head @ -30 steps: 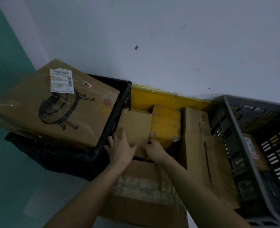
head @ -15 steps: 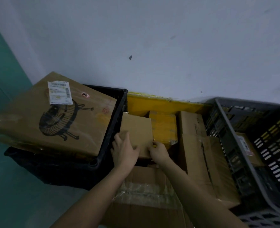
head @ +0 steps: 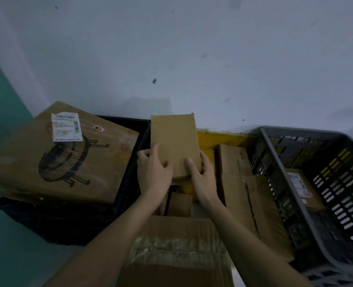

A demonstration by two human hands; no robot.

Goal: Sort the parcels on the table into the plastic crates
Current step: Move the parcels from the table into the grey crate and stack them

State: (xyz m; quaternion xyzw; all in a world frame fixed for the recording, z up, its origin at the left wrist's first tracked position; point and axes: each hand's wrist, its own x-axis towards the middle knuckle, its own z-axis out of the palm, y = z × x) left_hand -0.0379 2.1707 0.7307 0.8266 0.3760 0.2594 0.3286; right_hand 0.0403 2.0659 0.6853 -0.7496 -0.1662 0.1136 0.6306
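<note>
Standing upright above the yellow crate [head: 223, 138], a small cardboard parcel [head: 174, 143] is gripped from both sides — the left hand [head: 153, 175] and right hand [head: 202, 179] are curled around its lower edges, thumbs pressed on its front face. Left of that crate, a large printed box [head: 63, 154] is propped on the black crate [head: 134, 162]; right of it, the grey crate [head: 291, 183] holds a labelled parcel [head: 301, 183].

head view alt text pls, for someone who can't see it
Seen from above, the left hand and right hand grip a small plain cardboard parcel raised over the yellow crate of boxes. A big fan-printed box lies across the black crate at left; a grey crate stands at right.
</note>
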